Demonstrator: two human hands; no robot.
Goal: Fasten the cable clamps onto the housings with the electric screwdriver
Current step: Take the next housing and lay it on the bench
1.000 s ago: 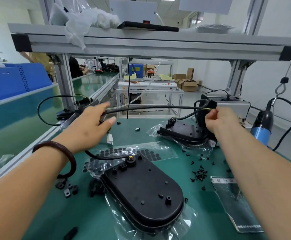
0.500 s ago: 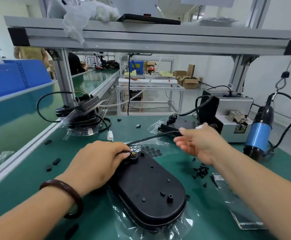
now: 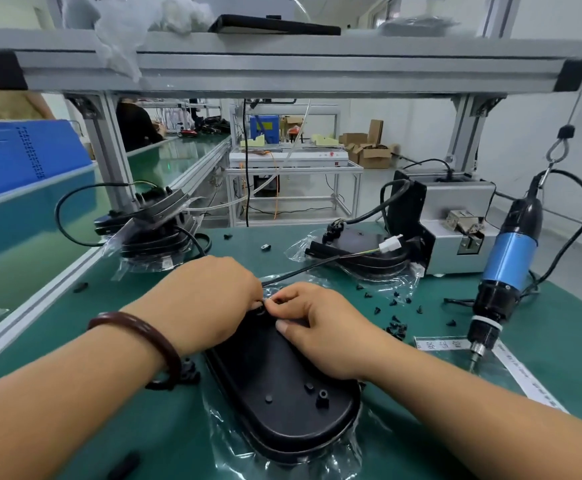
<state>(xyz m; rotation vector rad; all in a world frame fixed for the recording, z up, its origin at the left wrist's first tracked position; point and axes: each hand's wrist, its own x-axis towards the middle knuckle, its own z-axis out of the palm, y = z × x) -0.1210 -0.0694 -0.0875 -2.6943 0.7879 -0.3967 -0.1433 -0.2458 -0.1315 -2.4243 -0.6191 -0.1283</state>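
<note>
- The right hand [image 3: 320, 334], open above the cable [image 3: 303, 270] half a second ago, has dropped to the far end of the housing [image 3: 282, 393] and meets the left hand [image 3: 210, 303] there.
- Its thumb and forefinger [image 3: 293, 297] pinch a small part [image 3: 268, 302], too hidden to name.
- The left fingers curl down over the same end. Their tips are hidden, so their grip cannot be told.
- The black oval housing lies flat on clear plastic [image 3: 234, 441] mid-bench. Its long axis runs away from the viewer, the far end leaning slightly left.
- The cable leads far-right to a stack [image 3: 362, 251] of housings.
- The screwdriver [image 3: 509, 268] hangs at right, tip down, with loose screws [image 3: 396, 327] beside it.

Blue crate [image 3: 23, 150] left, cardboard boxes [image 3: 369, 152] far behind.
</note>
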